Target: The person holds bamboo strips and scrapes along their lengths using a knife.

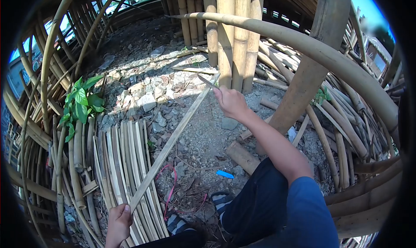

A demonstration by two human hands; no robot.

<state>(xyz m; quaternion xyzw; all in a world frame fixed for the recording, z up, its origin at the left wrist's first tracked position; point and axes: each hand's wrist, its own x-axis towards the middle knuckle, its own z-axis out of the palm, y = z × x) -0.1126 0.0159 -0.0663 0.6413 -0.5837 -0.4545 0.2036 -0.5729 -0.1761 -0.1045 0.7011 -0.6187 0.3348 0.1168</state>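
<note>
My left hand [118,224] is closed around the near end of a long split bamboo strip [171,141]. The strip slants up and away to the right, over a row of similar bamboo strips [125,161] laid side by side on the ground. At its far end, my right hand [232,103] is closed on a knife [207,80]. The dark, narrow blade points to the upper left and crosses the strip's tip; whether it touches is hard to tell. My fingers hide the knife's handle.
Upright bamboo poles [234,40] stand ahead, and a curved pole [303,42] arches across the right. Bamboo pieces [346,122] are heaped at right. A leafy plant [82,101] grows at left. A blue object [225,174] and pink string [172,189] lie near my feet.
</note>
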